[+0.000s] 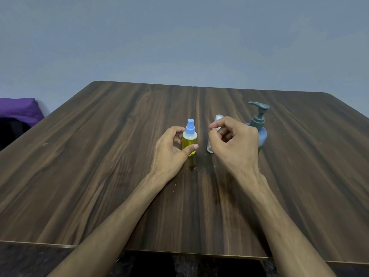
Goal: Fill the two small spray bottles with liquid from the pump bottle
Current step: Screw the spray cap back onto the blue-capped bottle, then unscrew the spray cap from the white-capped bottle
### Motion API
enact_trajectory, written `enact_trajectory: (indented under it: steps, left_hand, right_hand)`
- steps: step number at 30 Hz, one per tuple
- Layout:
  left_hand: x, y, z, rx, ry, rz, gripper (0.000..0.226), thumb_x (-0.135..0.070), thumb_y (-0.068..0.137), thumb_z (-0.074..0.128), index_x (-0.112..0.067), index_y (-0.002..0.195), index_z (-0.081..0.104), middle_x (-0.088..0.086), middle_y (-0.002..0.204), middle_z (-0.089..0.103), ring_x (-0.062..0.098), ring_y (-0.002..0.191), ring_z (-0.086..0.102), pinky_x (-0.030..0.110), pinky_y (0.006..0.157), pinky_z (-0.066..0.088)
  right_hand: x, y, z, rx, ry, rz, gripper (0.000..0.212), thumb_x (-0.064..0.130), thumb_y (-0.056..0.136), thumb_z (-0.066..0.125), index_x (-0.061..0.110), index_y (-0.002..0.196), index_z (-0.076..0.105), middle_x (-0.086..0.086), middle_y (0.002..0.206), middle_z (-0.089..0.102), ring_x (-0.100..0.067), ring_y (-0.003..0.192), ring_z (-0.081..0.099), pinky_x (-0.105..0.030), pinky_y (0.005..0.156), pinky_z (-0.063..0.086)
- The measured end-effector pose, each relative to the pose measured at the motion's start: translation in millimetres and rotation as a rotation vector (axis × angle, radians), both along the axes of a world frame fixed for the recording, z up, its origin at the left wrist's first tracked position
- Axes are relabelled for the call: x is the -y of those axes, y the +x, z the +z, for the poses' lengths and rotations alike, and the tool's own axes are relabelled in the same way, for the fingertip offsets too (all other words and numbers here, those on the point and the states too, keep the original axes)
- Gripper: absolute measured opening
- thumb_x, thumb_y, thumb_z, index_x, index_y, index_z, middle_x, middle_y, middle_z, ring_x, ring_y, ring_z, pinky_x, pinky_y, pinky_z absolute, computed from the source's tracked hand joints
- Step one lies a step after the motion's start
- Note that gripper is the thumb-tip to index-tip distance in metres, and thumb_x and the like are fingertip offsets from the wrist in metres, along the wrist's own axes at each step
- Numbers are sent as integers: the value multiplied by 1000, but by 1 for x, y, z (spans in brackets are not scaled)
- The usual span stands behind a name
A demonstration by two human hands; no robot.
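Observation:
A small spray bottle [189, 143] with a blue spray head, full of yellow liquid, stands upright at the table's middle. My left hand [171, 150] grips it, thumb across its front and fingers behind. Just to the right is a second small spray bottle [218, 118], clear with a clear cap, mostly hidden by my right hand [233, 142]. That hand's curled index finger and thumb pinch it near the neck. The pump bottle [261, 134], blue with a grey-green pump head, stands upright behind my right hand, and its lower part is hidden.
The dark wooden table [99, 166] has small crumbs scattered near the bottles. A purple cushion [19, 108] lies beyond the table's left edge. A plain blue-grey wall stands behind the far edge.

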State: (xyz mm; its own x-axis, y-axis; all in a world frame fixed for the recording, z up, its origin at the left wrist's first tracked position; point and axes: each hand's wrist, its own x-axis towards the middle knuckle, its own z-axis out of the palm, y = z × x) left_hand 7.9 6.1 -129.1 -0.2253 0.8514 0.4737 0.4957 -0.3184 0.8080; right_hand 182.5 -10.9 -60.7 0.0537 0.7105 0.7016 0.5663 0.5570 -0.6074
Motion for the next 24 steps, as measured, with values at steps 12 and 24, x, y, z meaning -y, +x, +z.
enact_trajectory:
  steps: [12, 24]
  left_hand:
    - [2, 2, 1, 30, -21, -17, 48, -18, 82, 95, -18, 123, 71, -8, 102, 69, 14, 86, 68, 41, 76, 64]
    - [21, 4, 11, 59, 269, 67, 46, -38, 79, 67, -15, 118, 62, -4, 109, 61, 11, 95, 61, 21, 74, 46]
  right_hand:
    - [13, 2, -4, 13, -20, -94, 9, 18, 86, 70, 19, 77, 72, 11, 60, 62, -10, 59, 62, -35, 58, 57]
    - [9, 5, -25, 262, -654, -169, 60, 67, 75, 57, 22, 113, 46, -2, 84, 73, -32, 77, 73, -44, 71, 62]
